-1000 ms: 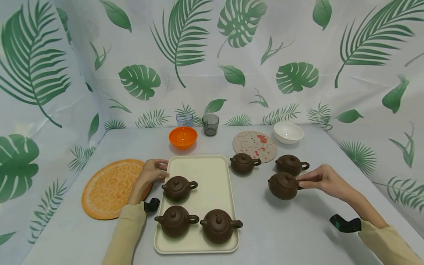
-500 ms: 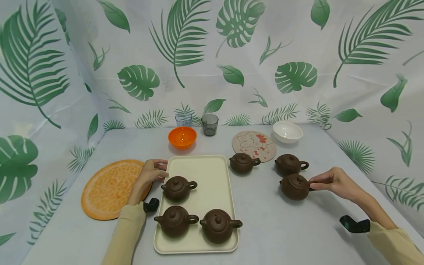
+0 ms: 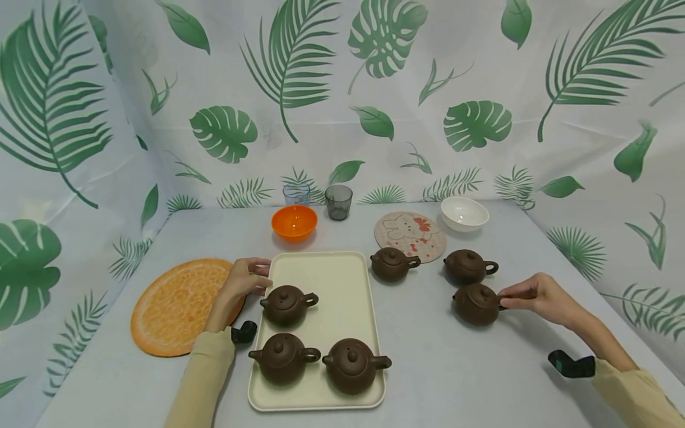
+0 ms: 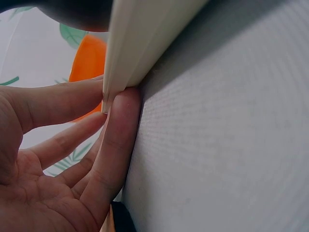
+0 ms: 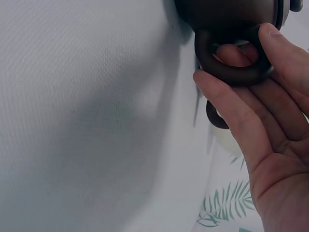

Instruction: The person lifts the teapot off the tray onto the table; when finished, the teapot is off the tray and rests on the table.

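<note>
Backdrop: leaf-printed cloth [image 3: 417, 95], behind the tray [image 3: 342, 279].
Mat [image 3: 171, 303]: left of the tray, partly covered by the left arm [image 3: 206, 359].
Left hand [image 3: 245, 279]: pinching the tray's left rim, thumb over, one finger tucked below; rim hides some fingertips.
Blue cup [image 3: 296, 193]: beyond the tray, pale and hard to make out, its base behind the orange bowl [image 3: 294, 224].
Held pot [image 3: 475, 306]: right of the tray, cut off in the right wrist view; base contact with the table [image 3: 428, 368] cannot be told.
Right hand [image 3: 544, 297]: farthest right of the tray, gripping the pot's handle, forearm aslant.
</note>
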Tool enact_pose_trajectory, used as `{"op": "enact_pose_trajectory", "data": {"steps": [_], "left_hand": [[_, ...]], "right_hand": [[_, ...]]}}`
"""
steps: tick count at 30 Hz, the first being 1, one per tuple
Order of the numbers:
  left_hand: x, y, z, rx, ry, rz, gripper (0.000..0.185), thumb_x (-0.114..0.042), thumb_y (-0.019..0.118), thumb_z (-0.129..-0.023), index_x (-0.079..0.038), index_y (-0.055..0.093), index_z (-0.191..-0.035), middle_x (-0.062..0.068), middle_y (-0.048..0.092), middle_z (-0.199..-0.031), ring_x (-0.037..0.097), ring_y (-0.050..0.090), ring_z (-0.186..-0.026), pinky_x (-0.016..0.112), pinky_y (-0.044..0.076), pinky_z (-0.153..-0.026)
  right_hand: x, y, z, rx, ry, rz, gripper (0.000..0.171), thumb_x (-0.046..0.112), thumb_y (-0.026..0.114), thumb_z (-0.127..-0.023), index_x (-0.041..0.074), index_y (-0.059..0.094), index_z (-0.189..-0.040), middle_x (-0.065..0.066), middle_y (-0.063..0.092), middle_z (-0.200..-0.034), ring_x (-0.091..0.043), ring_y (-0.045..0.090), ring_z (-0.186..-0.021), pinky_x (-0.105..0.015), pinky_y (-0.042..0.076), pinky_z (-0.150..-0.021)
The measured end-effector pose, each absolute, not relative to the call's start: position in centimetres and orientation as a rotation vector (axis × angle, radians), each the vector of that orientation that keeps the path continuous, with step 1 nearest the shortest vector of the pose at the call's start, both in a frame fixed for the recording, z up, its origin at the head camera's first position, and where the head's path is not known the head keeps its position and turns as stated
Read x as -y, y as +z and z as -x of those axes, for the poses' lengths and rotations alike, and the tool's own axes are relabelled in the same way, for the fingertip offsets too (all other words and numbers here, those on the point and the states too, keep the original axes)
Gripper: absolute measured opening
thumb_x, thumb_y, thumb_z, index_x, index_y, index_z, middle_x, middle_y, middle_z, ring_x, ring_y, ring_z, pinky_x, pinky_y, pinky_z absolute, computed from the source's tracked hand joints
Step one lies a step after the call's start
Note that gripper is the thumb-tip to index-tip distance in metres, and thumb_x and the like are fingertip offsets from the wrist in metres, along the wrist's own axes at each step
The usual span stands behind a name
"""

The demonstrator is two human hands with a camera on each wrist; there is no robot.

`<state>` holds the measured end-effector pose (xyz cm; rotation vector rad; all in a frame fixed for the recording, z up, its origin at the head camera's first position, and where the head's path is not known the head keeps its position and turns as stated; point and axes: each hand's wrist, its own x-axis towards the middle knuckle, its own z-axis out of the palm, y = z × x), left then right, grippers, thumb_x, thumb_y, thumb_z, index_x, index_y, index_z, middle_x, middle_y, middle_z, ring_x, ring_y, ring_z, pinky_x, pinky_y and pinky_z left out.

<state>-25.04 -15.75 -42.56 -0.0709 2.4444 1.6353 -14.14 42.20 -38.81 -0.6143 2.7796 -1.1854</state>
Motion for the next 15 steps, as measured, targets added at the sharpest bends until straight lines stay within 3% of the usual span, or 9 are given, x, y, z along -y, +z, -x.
{"op": "enact_pose_trajectory", "data": {"steps": [15], "left_hand": [[15.76,-42.65,25.07,-2.442,1.627,0.057,0.053,0.009,0.067,-0.075,0.006,0.056,-0.126,0.025,0.063,-0.109,0.018,0.064,-0.073,0.031,0.059,-0.061]], "right_hand": [[-41.17,-37.79,14.05,-2.844,-1.115,0.42,0.021,0.008,0.071,-0.085,-0.006,0.072,-0.1,0.0,0.074,-0.089,-0.003,0.069,-0.077,-0.018,0.053,-0.066]]}}
